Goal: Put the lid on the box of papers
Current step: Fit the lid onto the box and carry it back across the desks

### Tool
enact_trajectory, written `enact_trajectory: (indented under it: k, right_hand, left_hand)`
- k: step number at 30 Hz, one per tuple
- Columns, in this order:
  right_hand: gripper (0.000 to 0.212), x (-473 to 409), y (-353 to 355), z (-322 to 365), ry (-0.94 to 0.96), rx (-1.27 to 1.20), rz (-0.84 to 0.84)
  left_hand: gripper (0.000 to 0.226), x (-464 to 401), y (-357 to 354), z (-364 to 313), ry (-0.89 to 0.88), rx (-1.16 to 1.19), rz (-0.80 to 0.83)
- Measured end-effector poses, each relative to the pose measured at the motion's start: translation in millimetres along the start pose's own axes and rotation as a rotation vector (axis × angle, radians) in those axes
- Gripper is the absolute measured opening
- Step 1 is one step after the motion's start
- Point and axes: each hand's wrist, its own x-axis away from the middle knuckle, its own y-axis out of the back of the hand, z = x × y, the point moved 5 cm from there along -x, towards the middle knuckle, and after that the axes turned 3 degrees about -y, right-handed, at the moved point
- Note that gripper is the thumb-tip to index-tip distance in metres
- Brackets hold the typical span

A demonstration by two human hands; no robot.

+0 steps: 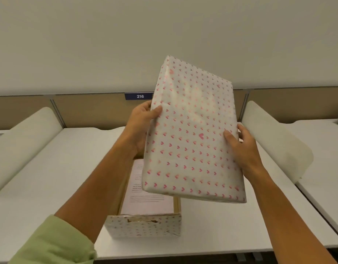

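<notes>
Lid (pixel 193 134), wrapped in white paper with pink hearts, is up in the air over the open box (pixel 145 224), tilted with its far end raised and skewed to the right of the box. Box sits on the white worktop (pixel 50 168), printed papers (pixel 147 199) showing inside. To seat it well, we judge the lid should be levelled, turned to line up with the box's long sides, then lowered straight so all four rims catch together. Our left hand (pixel 140 126) holds the lid's left edge, thumb on top, fingers behind; grip pinching the lid. Our right hand (pixel 240 145) clamps the right edge the same way, thumb pressed on the top face. Both forearms reach forward, wrists angled inward, a green sleeve (pixel 53 242) pushed up the left arm.
</notes>
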Motion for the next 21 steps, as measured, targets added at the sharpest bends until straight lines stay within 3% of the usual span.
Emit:
enact_trajectory:
  k: [6,10,21]
  right_hand:
    - [0.058,15,-71,13,0.001,0.002,0.099]
    - [0.043,26,-124,9,-0.059,0.004,0.156]
    - [0.074,33,-199,-27,-0.259,0.213,0.230]
  left_hand:
    - [0.028,-14,78,6,-0.072,-0.262,-0.050]
    - [0.027,-25,126,26,-0.048,-0.408,-0.114]
    - [0.030,-36,208,117,0.199,-0.477,-0.143]
